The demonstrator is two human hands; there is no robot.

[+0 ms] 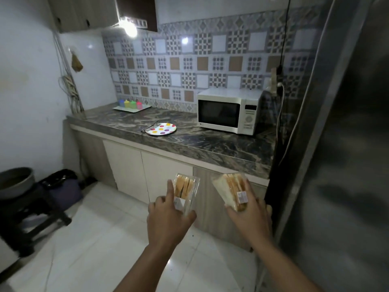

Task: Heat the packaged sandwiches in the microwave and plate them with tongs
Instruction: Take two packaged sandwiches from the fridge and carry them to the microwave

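— Where are the sandwiches?
— Near, low in the scene. The left sandwich pack (186, 191) is a clear plastic wedge showing tan bread slices on edge, a white label at its near end. The right sandwich pack (231, 191) shows white bread on its left face and carries a small printed sticker. Both are held up off the floor, side by side but apart.
— And the rest?
— The white microwave (229, 110) stands far right on the counter, door closed. Left of it lies a polka-dot plate (163, 129), with the tongs (149, 127) resting on its left rim.
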